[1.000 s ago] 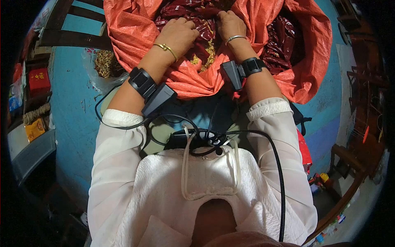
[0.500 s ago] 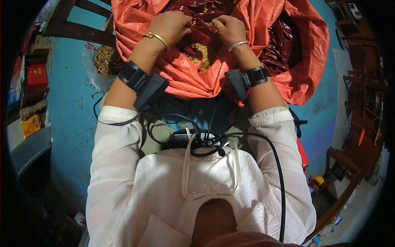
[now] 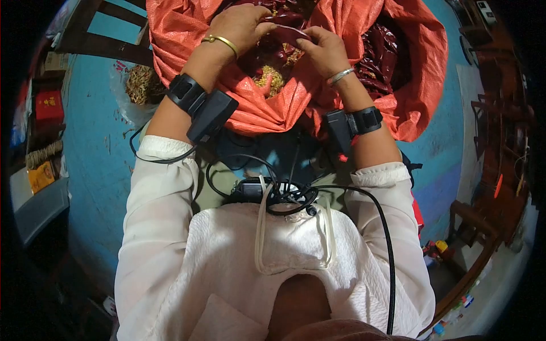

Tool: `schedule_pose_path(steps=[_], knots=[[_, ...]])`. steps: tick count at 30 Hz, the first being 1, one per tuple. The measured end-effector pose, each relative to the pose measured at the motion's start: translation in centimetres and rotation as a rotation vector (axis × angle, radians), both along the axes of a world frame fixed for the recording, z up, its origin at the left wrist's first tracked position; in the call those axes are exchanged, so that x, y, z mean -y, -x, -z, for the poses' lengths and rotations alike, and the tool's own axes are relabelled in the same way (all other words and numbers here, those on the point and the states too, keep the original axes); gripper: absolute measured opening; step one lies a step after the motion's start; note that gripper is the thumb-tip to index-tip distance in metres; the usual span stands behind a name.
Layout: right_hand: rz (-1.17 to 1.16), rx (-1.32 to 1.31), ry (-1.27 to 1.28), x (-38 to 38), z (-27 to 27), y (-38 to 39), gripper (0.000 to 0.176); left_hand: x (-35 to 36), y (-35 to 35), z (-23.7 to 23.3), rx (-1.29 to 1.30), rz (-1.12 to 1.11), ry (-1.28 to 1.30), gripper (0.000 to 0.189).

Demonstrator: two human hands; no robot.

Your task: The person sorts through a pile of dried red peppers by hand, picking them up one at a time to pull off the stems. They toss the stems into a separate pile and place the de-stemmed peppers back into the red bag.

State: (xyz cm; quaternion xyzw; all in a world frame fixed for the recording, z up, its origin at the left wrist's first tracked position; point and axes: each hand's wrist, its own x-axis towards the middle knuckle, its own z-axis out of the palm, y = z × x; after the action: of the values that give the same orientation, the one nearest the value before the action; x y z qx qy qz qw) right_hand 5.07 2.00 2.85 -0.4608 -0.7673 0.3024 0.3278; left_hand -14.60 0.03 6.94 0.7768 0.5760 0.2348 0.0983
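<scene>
A dark red dried chili pod is stretched between my two hands above an open orange-red woven sack. My left hand pinches its left end between thumb and fingers. The right end is pinched in my right hand. Below the pod, yellow seeds and more dark red pods lie inside the sack. A second heap of glossy dark red pods fills the sack opening beside my right hand.
A clear plastic bag with dried stems lies on the blue floor at left. A dark wooden chair stands at the upper left. Black cables run across my lap. Brown wooden furniture lines the right side.
My hands have moved slightly apart, the right one shifting right and down. The pod between them now shows stretched out. The view has shifted slightly.
</scene>
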Motion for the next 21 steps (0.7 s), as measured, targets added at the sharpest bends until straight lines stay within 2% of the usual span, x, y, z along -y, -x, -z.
schedule_pose_path(steps=[3, 4, 8, 10, 12, 14, 16, 18, 20, 21], knots=[[0.094, -0.218, 0.351, -0.3, -0.5, -1.5, 0.022, -0.7, 0.2, 0.8, -0.080, -0.030, -0.060, 0.027], [0.060, -0.241, 0.278, -0.5, -1.0, -2.0, 0.021, -0.8, 0.1, 1.0, -0.132, -0.043, -0.050, 0.026], [0.168, -0.652, 0.508, -0.6, -4.5, -4.7, 0.020, -1.3, -0.5, 1.6, -0.222, -0.011, -0.009, 0.023], [0.258, -0.822, 0.484, -1.2, -4.8, -6.3, 0.014, -1.1, -1.5, 1.6, -0.243, -0.006, -0.006, 0.022], [0.238, -1.050, 0.543, -2.1, -3.8, -8.5, 0.009, -1.0, -2.3, 2.0, -0.268, 0.001, -0.003, 0.021], [0.293, -1.125, 0.596, -2.7, -3.3, -10.0, 0.008, -1.4, -3.1, 2.9, -0.324, 0.043, 0.041, 0.021], [0.427, -1.324, 0.683, -2.9, -2.6, -11.1, 0.010, -1.3, -4.0, 3.3, -0.346, 0.061, 0.040, 0.020], [0.479, -1.384, 0.698, -3.3, -1.7, -12.0, 0.015, -1.3, -4.9, 3.6, -0.371, 0.074, 0.083, 0.022], [0.685, -1.719, 0.739, -3.4, -1.5, -12.4, 0.022, -1.0, -5.8, 3.6, -0.353, 0.103, 0.096, 0.024], [0.561, -1.782, 0.820, -3.2, -1.3, -12.7, 0.031, -0.8, -6.3, 3.8, -0.351, 0.139, 0.075, 0.025]])
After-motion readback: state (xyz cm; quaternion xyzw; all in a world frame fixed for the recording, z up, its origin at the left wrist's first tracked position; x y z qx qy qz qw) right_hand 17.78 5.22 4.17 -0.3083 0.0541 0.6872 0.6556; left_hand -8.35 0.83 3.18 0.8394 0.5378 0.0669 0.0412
